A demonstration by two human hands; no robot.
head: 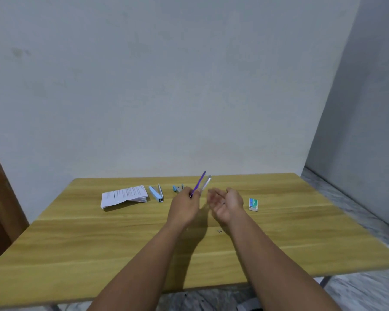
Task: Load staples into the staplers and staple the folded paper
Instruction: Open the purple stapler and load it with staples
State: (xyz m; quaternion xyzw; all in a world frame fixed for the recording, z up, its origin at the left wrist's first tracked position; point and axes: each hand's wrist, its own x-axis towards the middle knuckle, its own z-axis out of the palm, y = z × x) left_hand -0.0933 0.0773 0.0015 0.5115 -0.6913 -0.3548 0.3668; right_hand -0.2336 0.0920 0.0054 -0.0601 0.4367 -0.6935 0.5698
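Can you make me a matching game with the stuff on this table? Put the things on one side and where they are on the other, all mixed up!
Things:
1. purple stapler
2. folded paper
3. staple box
4. light blue stapler

Places:
A. lying open just right of the paper
B. held up in the left hand
C. far left on the table
D. on the table, right of the open right hand

Pairs: 1-B, 2-C, 3-D, 4-A

staplers 3: purple (199, 182), blue (155, 193), blue (177, 189) | folded paper (124, 196) 1 | staple box (253, 204) 1
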